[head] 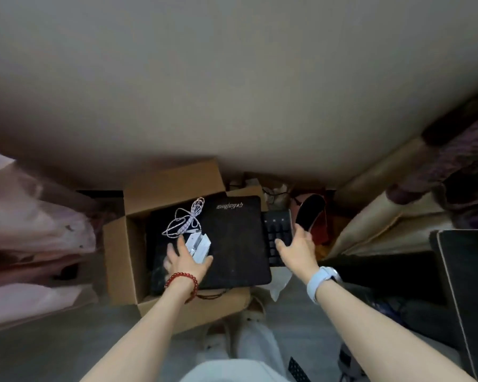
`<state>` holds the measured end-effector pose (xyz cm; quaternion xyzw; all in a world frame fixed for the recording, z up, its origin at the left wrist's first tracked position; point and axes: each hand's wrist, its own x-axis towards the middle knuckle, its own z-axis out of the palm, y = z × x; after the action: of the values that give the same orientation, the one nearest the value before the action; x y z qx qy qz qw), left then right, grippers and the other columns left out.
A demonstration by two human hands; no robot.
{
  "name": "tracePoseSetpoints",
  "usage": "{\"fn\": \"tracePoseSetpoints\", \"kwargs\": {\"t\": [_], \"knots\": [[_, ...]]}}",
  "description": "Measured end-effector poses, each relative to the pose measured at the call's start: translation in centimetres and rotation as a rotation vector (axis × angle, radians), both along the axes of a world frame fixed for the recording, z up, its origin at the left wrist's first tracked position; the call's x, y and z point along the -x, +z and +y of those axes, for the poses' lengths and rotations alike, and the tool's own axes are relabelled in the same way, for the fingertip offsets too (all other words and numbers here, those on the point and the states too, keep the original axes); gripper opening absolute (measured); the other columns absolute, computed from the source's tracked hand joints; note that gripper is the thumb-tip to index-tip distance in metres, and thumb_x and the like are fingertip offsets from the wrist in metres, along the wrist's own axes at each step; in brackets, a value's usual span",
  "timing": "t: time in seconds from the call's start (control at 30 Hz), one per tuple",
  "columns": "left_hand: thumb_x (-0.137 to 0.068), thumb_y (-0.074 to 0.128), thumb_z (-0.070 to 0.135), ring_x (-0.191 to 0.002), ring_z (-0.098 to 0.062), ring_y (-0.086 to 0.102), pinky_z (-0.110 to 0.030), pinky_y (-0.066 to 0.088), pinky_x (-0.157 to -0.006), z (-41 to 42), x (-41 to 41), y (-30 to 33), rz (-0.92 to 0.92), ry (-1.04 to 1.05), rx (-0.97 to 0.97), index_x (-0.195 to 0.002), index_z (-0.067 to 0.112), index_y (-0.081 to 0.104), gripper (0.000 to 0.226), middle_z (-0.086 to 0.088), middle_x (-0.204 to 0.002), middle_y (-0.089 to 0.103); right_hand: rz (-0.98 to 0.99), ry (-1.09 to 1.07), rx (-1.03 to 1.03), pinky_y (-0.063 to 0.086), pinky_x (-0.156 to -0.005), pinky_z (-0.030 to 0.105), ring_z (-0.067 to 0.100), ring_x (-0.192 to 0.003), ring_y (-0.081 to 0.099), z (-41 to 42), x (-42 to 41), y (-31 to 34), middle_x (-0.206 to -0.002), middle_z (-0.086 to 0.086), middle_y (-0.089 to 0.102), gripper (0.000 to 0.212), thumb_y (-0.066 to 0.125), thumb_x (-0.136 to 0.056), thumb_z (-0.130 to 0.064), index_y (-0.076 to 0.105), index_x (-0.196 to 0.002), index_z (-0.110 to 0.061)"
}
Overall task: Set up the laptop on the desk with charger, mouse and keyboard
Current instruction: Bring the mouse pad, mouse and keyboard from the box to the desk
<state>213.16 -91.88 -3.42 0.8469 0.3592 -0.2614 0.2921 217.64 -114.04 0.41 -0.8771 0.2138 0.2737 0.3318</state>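
An open cardboard box (pixel 122 244) stands on the floor below me. A flat black slab with script lettering (pixel 232 244) lies across it; I cannot tell whether it is the laptop or a pad. A white charger (pixel 200 244) rests on the slab, its pale cable (pixel 185 219) coiled behind it. My left hand (pixel 184 261), with a red bead bracelet on its wrist, grips the charger between thumb and fingers. A black keyboard (pixel 278 230) pokes out from under the slab's right edge. Over it, my right hand (pixel 297 250) holds a black oval mouse (pixel 309 212) upright.
Pale pink fabric (pixel 31 221) bulges on the left. Beige curtain cloth (pixel 375 213) hangs on the right, beside a dark panel with a light edge (pixel 467 285). A plain wall (pixel 232 78) rises behind the box. My legs (pixel 249 354) are near the box's front.
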Motion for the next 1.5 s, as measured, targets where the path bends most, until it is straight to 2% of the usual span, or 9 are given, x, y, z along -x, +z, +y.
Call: {"fn": "tracePoseSetpoints", "kwargs": {"t": [0.13,0.23,0.33,0.5,0.7,0.93,1.13,1.37,1.5], "knots": [[-0.066,0.065,0.064,-0.142,-0.031,-0.014,-0.060,0.009,-0.110,2.2,-4.3,-4.7,0.000,-0.197,-0.178,-0.143,0.036,-0.008,0.111,-0.004,-0.155,-0.016,0.002,-0.038,0.055,0.032,-0.107,0.047,0.037,-0.134,0.030,1.5,-2.4,-4.1,-0.147,0.017,0.027,0.080,0.061,-0.084,-0.035,0.014,-0.145,-0.015],[-0.061,0.069,0.065,-0.140,-0.033,-0.019,-0.062,0.010,-0.110,3.2,-6.6,-7.3,0.033,-0.292,-0.064,-0.140,0.044,-0.015,0.117,-0.001,-0.154,-0.020,-0.049,-0.081,0.072,0.036,-0.104,0.045,0.035,-0.132,0.033,2.0,-2.8,-6.1,-0.146,0.016,0.029,0.087,0.067,-0.079,-0.037,0.013,-0.144,-0.018],[-0.061,0.078,0.051,-0.140,-0.039,-0.009,-0.057,0.016,-0.111,2.9,-6.7,-9.0,0.067,-0.229,0.090,-0.138,0.046,-0.016,0.122,-0.004,-0.155,-0.013,-0.082,-0.148,0.051,0.040,-0.100,0.047,0.034,-0.128,0.038,2.0,-2.2,-6.8,-0.140,0.014,0.037,0.088,0.071,-0.074,-0.037,0.015,-0.141,-0.025],[-0.067,0.078,0.034,-0.135,-0.041,0.013,-0.053,0.033,-0.101,2.2,-6.7,-9.2,0.035,-0.216,0.042,-0.140,0.045,-0.011,0.116,-0.007,-0.153,0.005,-0.042,-0.173,0.032,0.034,-0.105,0.052,0.033,-0.132,0.032,1.7,-2.4,-6.9,-0.143,0.012,0.032,0.102,0.073,-0.070,-0.046,0.005,-0.144,-0.031],[-0.070,0.069,0.032,-0.128,-0.036,0.025,-0.046,0.039,-0.096,1.8,-5.6,-8.3,-0.058,-0.218,0.064,-0.142,0.041,0.003,0.098,-0.007,-0.142,0.023,0.037,-0.058,0.208,0.032,-0.102,0.052,0.036,-0.131,0.030,3.2,-2.3,-6.1,-0.142,0.016,0.028,0.127,0.075,-0.061,-0.057,-0.015,-0.144,-0.027],[-0.070,0.057,0.022,-0.096,-0.028,0.059,-0.029,0.044,-0.074,1.5,-5.3,-6.2,-0.230,-0.084,0.148,-0.128,0.048,0.027,0.071,0.001,-0.127,0.054,-0.039,-0.071,0.134,0.045,-0.094,0.045,0.034,-0.128,0.041,3.3,-2.4,-5.0,-0.146,0.014,0.033,0.117,0.081,-0.061,-0.046,0.001,-0.144,-0.029],[-0.083,0.047,0.017,-0.082,-0.030,0.064,-0.040,0.054,-0.075,0.9,-4.8,-4.2,-0.257,-0.207,0.169,-0.132,0.048,0.023,0.063,0.000,-0.125,0.059,0.014,-0.136,0.165,0.044,-0.096,0.046,0.032,-0.127,0.042,4.0,-1.5,-4.3,-0.141,0.014,0.040,0.108,0.081,-0.062,-0.045,0.015,-0.140,-0.009],[-0.086,0.045,0.019,-0.071,-0.025,0.062,-0.040,0.053,-0.068,0.1,-4.1,-4.3,-0.243,-0.189,0.212,-0.129,0.048,0.027,0.055,0.002,-0.113,0.064,0.026,0.091,0.262,0.049,-0.074,0.040,0.037,-0.109,0.055,2.3,-1.8,-5.4,-0.140,0.014,0.024,0.119,0.073,-0.070,-0.049,-0.024,-0.138,-0.041],[-0.084,0.046,0.019,-0.071,-0.027,0.060,-0.036,0.049,-0.065,0.0,-4.5,-4.9,-0.244,-0.153,0.229,-0.127,0.043,0.034,0.051,-0.002,-0.103,0.065,0.030,0.235,0.290,0.050,-0.080,0.042,0.041,-0.118,0.047,1.7,-1.9,-6.6,-0.149,0.014,0.009,0.108,0.067,-0.075,-0.051,-0.019,-0.139,-0.044]]}}
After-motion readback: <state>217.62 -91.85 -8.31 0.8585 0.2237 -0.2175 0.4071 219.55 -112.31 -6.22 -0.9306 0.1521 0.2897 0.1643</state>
